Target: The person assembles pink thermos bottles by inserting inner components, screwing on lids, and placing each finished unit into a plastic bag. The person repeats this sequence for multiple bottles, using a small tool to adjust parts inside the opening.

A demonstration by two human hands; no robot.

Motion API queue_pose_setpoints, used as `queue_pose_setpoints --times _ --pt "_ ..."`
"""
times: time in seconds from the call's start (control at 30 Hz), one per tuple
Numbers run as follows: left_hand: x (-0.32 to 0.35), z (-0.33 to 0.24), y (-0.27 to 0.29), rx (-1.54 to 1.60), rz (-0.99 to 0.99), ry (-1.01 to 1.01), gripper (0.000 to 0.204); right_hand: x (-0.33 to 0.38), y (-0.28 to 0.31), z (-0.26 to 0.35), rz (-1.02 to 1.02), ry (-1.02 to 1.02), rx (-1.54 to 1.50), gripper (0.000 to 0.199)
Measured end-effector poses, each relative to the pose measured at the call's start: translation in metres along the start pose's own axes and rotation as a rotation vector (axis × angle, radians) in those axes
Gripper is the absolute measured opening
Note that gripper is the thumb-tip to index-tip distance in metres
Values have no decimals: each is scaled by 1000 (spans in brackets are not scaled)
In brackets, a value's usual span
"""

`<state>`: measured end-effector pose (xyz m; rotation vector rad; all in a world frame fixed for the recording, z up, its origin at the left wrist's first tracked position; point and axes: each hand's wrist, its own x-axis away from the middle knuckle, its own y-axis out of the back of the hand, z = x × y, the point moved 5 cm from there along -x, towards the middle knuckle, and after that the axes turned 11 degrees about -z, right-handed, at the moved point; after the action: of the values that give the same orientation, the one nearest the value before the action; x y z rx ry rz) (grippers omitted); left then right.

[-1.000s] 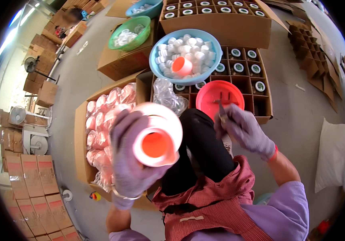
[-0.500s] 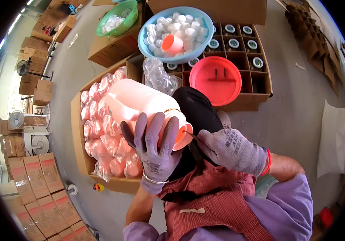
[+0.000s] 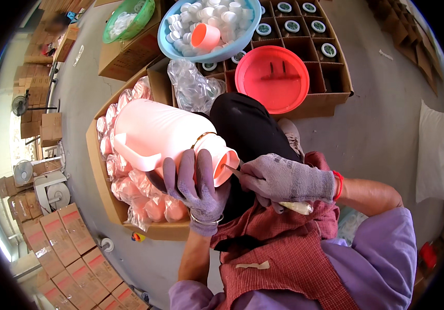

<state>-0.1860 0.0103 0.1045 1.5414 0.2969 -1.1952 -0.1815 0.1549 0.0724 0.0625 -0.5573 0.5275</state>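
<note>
A big pale pink plastic jug point(image 3: 160, 129) with a side handle lies tilted over the carton of wrapped pink parts, its round mouth facing right. My left hand point(image 3: 201, 194), in a grey-purple work glove, grips the jug around its neck from the near side. In my gloved right hand point(image 3: 286, 178) is a small knife with a pale, wrapped-looking handle point(image 3: 298, 207). Its narrow blade point(image 3: 231, 169) points left, the tip at the rim or just inside the mouth; which one I cannot tell.
Ahead stand a blue basin point(image 3: 255, 26) of white caps with a pink cup, and a green basket point(image 3: 147, 15). A red lid-like tray point(image 3: 272, 95) rests on a divided carton point(image 3: 330, 98) of jars. Plastic-wrapped pink parts point(image 3: 154, 208) fill the carton at left. Stacked cartons point(image 3: 72, 232) stand lower left.
My view has shifted, so the scene sits higher and further left. The knife's pale handle now shows beneath my right hand. Both hands keep their hold, the blade still at the jug's mouth.
</note>
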Motion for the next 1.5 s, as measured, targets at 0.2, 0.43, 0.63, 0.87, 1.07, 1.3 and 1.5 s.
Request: queue_pose_setpoints --times 0.2,0.43,0.63,0.87,1.07,1.3,1.5 --pt "8 5 -3 -14 0 -30 47 -3 -10 -9 120 -86 -182 37" --pt "8 11 -3 -19 -52 57 38 0 -29 -12 381 -225 -717 33" --pt "11 18 -2 -7 -147 38 49 0 -59 -4 652 -266 -1264 22" --pt "5 27 -4 -12 -203 23 48 -3 -83 16 1046 111 -1915 23" --pt "-10 28 3 31 -150 118 55 14 -29 15 170 -97 -785 28" --pt "-9 34 1 151 -146 149 59 5 -25 41 63 -92 -642 31" --pt "14 46 -3 126 -87 60 55 2 -27 56 67 16 -580 33"
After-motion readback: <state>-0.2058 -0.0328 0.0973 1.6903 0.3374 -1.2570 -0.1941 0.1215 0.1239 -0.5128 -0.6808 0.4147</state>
